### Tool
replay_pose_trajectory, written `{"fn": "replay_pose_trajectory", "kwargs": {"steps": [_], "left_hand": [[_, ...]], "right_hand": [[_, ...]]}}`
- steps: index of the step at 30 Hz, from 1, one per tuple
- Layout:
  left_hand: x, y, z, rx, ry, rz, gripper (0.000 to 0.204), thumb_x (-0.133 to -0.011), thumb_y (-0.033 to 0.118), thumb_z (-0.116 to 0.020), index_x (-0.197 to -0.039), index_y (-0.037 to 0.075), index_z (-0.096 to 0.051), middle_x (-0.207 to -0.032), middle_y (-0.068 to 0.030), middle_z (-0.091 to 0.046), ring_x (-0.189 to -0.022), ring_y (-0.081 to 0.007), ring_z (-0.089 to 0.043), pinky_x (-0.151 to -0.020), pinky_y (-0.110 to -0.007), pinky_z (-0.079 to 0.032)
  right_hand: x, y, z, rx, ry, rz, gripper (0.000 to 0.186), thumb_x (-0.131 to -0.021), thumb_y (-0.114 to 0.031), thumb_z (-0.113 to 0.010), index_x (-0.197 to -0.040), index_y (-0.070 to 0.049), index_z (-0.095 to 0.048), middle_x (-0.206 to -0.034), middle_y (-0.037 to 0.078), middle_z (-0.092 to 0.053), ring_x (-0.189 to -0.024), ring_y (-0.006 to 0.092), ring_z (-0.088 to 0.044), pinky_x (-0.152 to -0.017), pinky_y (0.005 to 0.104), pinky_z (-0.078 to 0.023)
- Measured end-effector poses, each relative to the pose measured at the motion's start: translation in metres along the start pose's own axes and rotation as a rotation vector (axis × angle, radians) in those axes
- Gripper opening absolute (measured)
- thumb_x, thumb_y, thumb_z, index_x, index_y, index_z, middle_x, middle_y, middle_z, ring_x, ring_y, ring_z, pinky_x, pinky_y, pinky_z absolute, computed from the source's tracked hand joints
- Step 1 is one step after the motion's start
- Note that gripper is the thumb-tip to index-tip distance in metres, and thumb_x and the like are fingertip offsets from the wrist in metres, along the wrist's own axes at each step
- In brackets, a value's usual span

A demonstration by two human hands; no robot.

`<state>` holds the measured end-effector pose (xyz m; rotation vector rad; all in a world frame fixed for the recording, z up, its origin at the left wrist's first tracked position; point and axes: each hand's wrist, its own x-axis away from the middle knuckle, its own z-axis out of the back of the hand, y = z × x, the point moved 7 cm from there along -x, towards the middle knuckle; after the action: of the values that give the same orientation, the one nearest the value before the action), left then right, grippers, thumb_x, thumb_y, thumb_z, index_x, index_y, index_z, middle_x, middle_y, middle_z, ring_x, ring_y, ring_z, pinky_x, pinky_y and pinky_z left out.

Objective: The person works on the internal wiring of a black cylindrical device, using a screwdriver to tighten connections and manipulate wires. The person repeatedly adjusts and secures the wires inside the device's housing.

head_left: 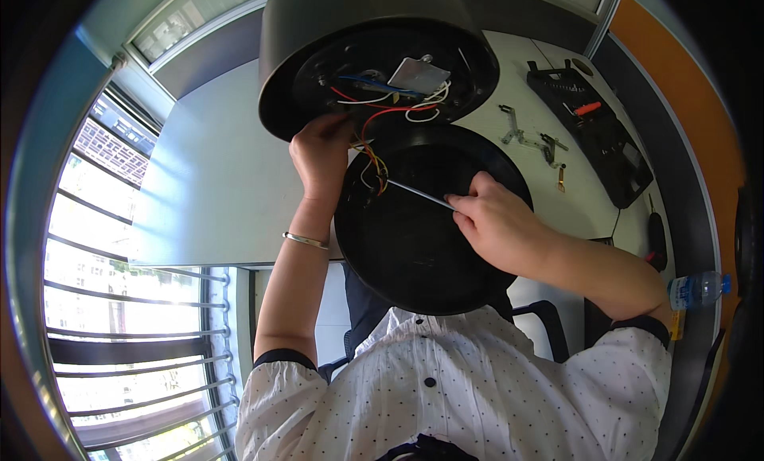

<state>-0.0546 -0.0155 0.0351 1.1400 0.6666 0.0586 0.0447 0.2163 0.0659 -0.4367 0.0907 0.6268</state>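
A large dark round appliance housing (pixel 278 55) lies tipped on its side on the table, its open underside turned toward me. Inside it are a small metal plate (pixel 422 76) and red, white and blue wires (pixel 398 108). A black round base cover (pixel 422 254) leans below it near my lap, joined to it by a bundle of yellow and red wires (pixel 374 163). My left hand (pixel 320 155) is closed at the housing's lower rim, pinching the wires; its fingertips are in shadow. In my right hand (pixel 497 226) is a screwdriver (pixel 420 194), handle hidden, shaft pointing at the bundle's lower end.
To the right lie metal bracket parts (pixel 533 139) and an open black tool case (pixel 593 127) with a red-handled tool (pixel 587 108). Farther right are a black-handled screwdriver (pixel 655 234) and a water bottle (pixel 700 291). A barred window (pixel 135 302) stands on the left.
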Motion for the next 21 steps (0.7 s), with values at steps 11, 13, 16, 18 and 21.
{"fn": "replay_pose_trajectory", "kwargs": {"steps": [11,13,16,18,21], "left_hand": [[0.002,0.005,-0.001,0.067,-0.011,-0.068,0.014,-0.073,0.000,-0.067,-0.086,-0.006,-0.068,-0.067,-0.0096,-0.066,-0.055,-0.0101,-0.059,-0.050,-0.021,-0.045],[0.003,0.011,0.001,0.035,0.002,-0.092,0.013,-0.073,-0.001,-0.067,-0.085,-0.006,-0.068,-0.067,-0.0098,-0.066,-0.055,-0.0107,-0.059,-0.050,-0.021,-0.046],[0.003,0.009,-0.001,0.093,-0.005,-0.043,0.012,-0.073,-0.001,-0.066,-0.084,-0.006,-0.068,-0.065,-0.0101,-0.066,-0.055,-0.0114,-0.060,-0.050,-0.021,-0.046],[0.002,0.008,-0.001,0.061,0.001,-0.069,0.012,-0.072,-0.002,-0.066,-0.084,-0.006,-0.068,-0.065,-0.0105,-0.066,-0.054,-0.0117,-0.060,-0.049,-0.022,-0.047],[0.001,0.005,-0.003,0.051,0.018,-0.080,0.012,-0.072,-0.003,-0.065,-0.084,-0.007,-0.067,-0.065,-0.0110,-0.066,-0.053,-0.0118,-0.060,-0.049,-0.022,-0.047]], "right_hand": [[-0.005,0.003,-0.002,0.219,-0.088,0.020,0.030,-0.079,-0.010,-0.062,-0.104,0.004,-0.054,-0.087,0.017,-0.056,-0.079,0.0289,-0.059,-0.060,0.0350,-0.051],[0.005,-0.009,0.004,0.325,-0.081,0.096,0.034,-0.075,-0.007,-0.063,-0.106,0.004,-0.053,-0.084,0.016,-0.055,-0.076,0.0268,-0.059,-0.056,0.0328,-0.051],[0.022,-0.017,0.005,0.507,-0.169,0.132,0.053,-0.069,-0.004,-0.064,-0.118,0.005,-0.049,-0.086,0.015,-0.054,-0.076,0.0240,-0.057,-0.055,0.0296,-0.050],[0.030,-0.016,0.001,0.596,-0.204,0.138,0.062,-0.066,-0.002,-0.063,-0.124,0.007,-0.045,-0.086,0.015,-0.053,-0.075,0.0232,-0.056,-0.055,0.0279,-0.049],[0.039,-0.006,0.009,0.441,-0.095,0.065,0.057,-0.068,0.001,-0.060,-0.123,0.008,-0.044,-0.087,0.015,-0.051,-0.077,0.0233,-0.055,-0.060,0.0264,-0.049]]}}
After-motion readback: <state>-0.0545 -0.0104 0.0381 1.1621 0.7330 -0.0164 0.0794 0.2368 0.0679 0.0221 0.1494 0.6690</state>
